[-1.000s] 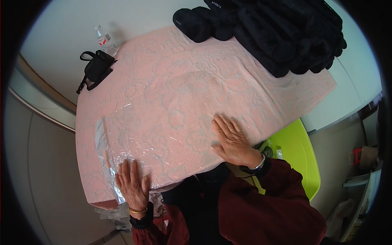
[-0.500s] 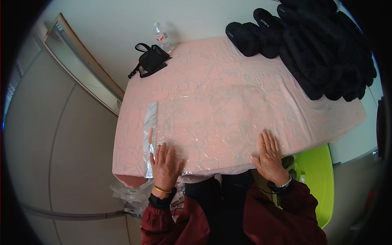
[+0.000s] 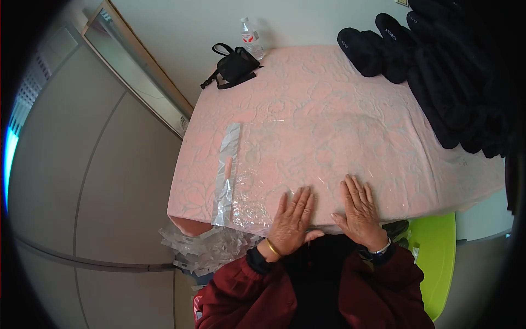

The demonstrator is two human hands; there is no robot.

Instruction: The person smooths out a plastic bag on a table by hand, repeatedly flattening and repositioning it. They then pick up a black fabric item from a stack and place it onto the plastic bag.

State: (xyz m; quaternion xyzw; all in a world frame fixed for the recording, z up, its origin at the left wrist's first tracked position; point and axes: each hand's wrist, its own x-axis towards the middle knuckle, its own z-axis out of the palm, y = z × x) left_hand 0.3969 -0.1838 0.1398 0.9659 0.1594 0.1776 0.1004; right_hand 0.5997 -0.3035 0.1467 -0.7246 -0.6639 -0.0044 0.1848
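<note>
A clear plastic bag (image 3: 257,189) lies flat along the near side of the table, with a whitish strip (image 3: 226,175) down its left end. My left hand (image 3: 291,219) rests palm down on the bag's near edge, fingers stretched out and thumb apart. To its right, my right hand (image 3: 359,214) also lies flat on the bag near the table's front edge, its fingers extended. Neither hand holds anything. The bag's right end is hard to make out against the cloth.
A pink patterned cloth (image 3: 307,82) covers the table. Black padded items (image 3: 438,93) are heaped at the back right. A black pouch (image 3: 236,67) and a plastic bottle (image 3: 251,41) stand at the back left. Below are a green bin (image 3: 441,257) and crumpled clear bags (image 3: 205,249).
My left hand has slid right along the bag, away from the whitish strip and closer to my right hand. The right hand stays nearly in place. The camera view has shifted.
</note>
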